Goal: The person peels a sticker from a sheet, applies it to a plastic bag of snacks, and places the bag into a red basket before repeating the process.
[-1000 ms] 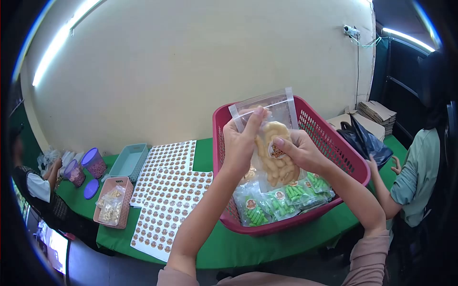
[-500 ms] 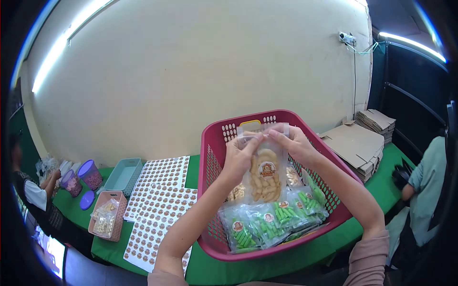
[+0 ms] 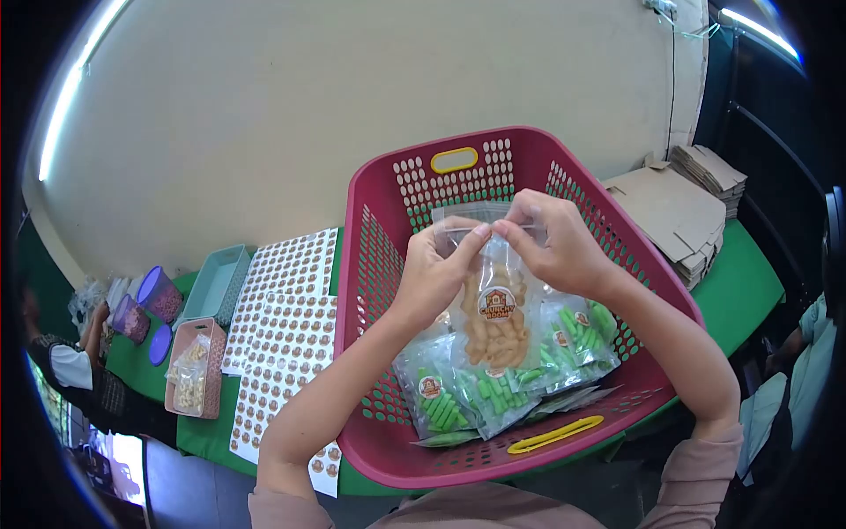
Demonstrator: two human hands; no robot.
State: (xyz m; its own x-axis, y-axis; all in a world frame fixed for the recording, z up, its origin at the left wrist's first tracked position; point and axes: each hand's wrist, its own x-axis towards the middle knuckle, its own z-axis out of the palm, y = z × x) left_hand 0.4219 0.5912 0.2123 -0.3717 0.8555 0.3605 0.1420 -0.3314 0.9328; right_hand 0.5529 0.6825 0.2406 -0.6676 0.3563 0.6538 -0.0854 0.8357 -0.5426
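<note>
- Over the red basket (image 3: 529, 150), two bare hands hold a clear bag (image 3: 520, 348) of curled, pale-brown snacks — upright, its top nearest the far wall of the basket.
- At the bag's upper left, the left hand (image 3: 443, 269) pinches the plastic between thumb and fingers; the fingers behind the bag are partly hidden.
- On the other side, the right hand (image 3: 557, 242) pinches the same upper band, its fingers bent. The two thumb tips nearly meet at the middle; whether they touch, I cannot tell.
- On the bag's front sits a round label (image 3: 496, 305) with orange and brown lettering.
- Behind and beside the held bag, inside the basket, lie bags of green sticks (image 3: 441, 401), several with round labels too. Whether the held bag rests on them is unclear.
- Along the basket's near side runs a yellow handle (image 3: 555, 435); a matching yellow-edged grip (image 3: 454, 160) is at the far side.
- Left of the basket, sheets of round stickers (image 3: 280, 370) overlap on the green tablecloth (image 3: 749, 273).
- Farther left are a pink basket (image 3: 214, 388) with bagged pieces inside, a teal basket (image 3: 211, 282), two purple-rimmed containers (image 3: 161, 298) and a purple lid (image 3: 159, 345).
- Right of the red basket, flat cardboard (image 3: 674, 207) lies stacked — and beyond the table's right end, a co-worker's pale green sleeve (image 3: 793, 353) shows.
</note>
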